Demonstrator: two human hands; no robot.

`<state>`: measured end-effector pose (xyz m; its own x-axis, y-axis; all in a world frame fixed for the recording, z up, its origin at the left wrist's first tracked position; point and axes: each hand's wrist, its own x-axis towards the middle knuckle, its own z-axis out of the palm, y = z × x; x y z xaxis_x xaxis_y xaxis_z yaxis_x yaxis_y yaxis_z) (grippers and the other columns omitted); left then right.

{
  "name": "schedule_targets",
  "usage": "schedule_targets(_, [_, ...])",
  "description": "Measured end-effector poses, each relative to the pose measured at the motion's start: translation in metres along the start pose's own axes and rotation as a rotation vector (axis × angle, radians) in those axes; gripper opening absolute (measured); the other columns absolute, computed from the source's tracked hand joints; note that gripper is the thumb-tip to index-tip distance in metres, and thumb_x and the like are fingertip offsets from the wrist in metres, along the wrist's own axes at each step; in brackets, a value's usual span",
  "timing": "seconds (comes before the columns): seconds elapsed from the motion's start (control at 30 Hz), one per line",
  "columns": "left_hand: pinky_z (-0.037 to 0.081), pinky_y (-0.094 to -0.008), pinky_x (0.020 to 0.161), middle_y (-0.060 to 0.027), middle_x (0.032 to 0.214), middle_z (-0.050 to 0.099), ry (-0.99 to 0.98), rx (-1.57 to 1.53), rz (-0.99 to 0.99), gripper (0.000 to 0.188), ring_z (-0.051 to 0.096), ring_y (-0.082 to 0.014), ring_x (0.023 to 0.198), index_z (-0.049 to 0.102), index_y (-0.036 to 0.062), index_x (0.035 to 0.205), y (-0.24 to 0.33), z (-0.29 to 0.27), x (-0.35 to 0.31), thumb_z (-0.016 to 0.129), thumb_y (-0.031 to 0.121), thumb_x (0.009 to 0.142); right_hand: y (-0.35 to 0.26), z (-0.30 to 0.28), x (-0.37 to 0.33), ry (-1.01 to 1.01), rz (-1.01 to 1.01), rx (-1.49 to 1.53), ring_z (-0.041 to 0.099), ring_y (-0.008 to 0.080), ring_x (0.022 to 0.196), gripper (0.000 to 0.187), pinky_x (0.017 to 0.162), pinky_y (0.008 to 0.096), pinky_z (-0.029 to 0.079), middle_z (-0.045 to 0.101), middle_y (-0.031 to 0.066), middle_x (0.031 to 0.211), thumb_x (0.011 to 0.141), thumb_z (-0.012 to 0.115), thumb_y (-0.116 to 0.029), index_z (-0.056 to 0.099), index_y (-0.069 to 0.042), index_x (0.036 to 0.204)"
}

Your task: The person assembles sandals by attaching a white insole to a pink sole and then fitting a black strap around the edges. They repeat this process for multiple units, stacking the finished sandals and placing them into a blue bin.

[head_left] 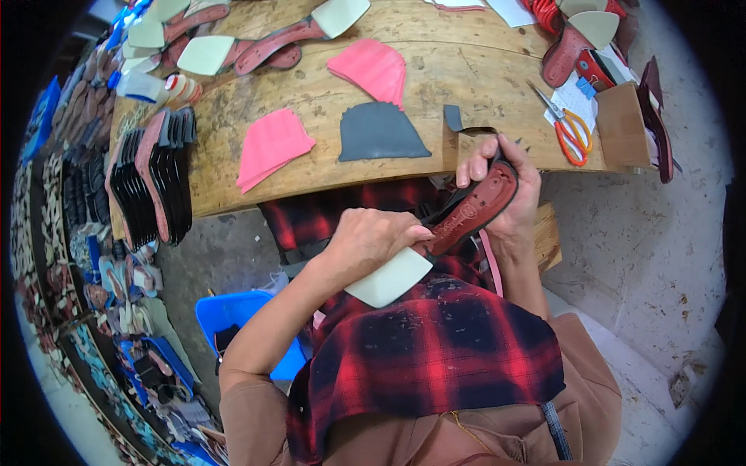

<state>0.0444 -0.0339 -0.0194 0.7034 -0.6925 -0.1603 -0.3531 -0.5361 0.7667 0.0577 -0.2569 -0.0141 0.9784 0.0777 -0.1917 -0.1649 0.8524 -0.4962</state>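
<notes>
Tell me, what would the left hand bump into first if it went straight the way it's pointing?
The left hand would probably meet the red sole first; it seems to be touching it now. Beyond that is the right hand, though depth is hard to judge.

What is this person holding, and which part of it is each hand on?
A red shoe sole with a pale end. The right hand holds its red far end; the left hand holds near where red meets pale.
</notes>
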Motion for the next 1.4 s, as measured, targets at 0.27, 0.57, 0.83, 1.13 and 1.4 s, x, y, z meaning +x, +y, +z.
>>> schedule_targets(0.27, [0.051, -0.0382, 0.083, -0.0141, 0.103, 0.068, -0.211, -0.571, -0.231, 0.049, 0.066, -0.0270, 0.098, 0.066, -0.0006, 0.110, -0.018, -0.029, -0.021, 0.079, 0.034, 0.078, -0.005, 0.035, -0.015, -0.113, -0.102, -0.339, 0.063, 0.0286, 0.071, 0.036, 0.071, 0.0381, 0.052, 0.063, 0.0147, 0.074, 0.104, 0.039, -0.031, 0.059, -0.001, 0.103])
schedule_targets(0.57, [0.041, -0.0341, 0.105, -0.0131, 0.131, 0.056, 0.322, -0.561, 0.096, 0.091, 0.054, -0.0203, 0.122, 0.046, 0.0003, 0.139, 0.045, -0.047, 0.019, 0.091, 0.026, 0.064, -0.024, 0.081, 0.020, -0.066, -0.045, -0.516, 0.065, 0.0108, 0.064, 0.030, 0.047, 0.0212, 0.044, 0.071, 0.0120, 0.082, 0.103, 0.049, -0.031, 0.060, -0.003, 0.106])
schedule_targets(0.83, [0.045, -0.0315, 0.098, -0.0112, 0.120, 0.064, 0.169, -0.533, 0.059, 0.091, 0.061, -0.0179, 0.108, 0.055, -0.0016, 0.132, 0.044, -0.042, -0.017, 0.095, 0.025, 0.055, -0.042, 0.042, 0.002, 0.102, -0.127, -0.471, 0.062, 0.0113, 0.054, 0.026, 0.038, 0.0211, 0.038, 0.071, 0.0207, 0.086, 0.100, 0.054, -0.026, 0.060, -0.001, 0.096])
schedule_targets(1.13, [0.055, -0.0342, 0.076, -0.0128, 0.096, 0.068, 0.789, 0.014, 0.224, 0.077, 0.067, -0.0251, 0.082, 0.061, 0.0053, 0.128, 0.024, -0.052, 0.031, 0.090, 0.017, 0.058, -0.003, 0.057, -0.062, -0.039, -0.257, -0.583, 0.065, 0.0169, 0.065, 0.029, 0.050, 0.0242, 0.050, 0.071, 0.0226, 0.101, 0.100, 0.051, -0.018, 0.064, 0.008, 0.102])
schedule_targets(1.4, [0.052, -0.0359, 0.088, -0.0157, 0.113, 0.065, 0.836, -0.443, 0.156, 0.081, 0.065, -0.0233, 0.103, 0.042, -0.0027, 0.134, 0.044, -0.044, 0.105, 0.085, 0.018, 0.069, -0.003, 0.048, 0.044, 0.031, -0.881, -1.085, 0.066, 0.0110, 0.088, 0.017, 0.076, 0.0272, 0.052, 0.074, 0.0102, 0.100, 0.096, 0.059, -0.007, 0.067, 0.004, 0.104])
